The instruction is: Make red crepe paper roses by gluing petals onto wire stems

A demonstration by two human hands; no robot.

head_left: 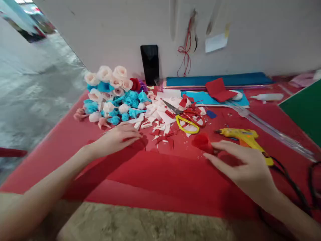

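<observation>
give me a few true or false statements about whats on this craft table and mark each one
1. The right hand holds a red paper roll. True.
2. The scissors have blue handles. False: the handles are yellow.
3. The glue gun lies just beyond the right hand. True.
4. The flower pile sits next to the right hand. False: it lies beyond the left hand.
5. The flower pile is mostly white and blue. True.
</observation>
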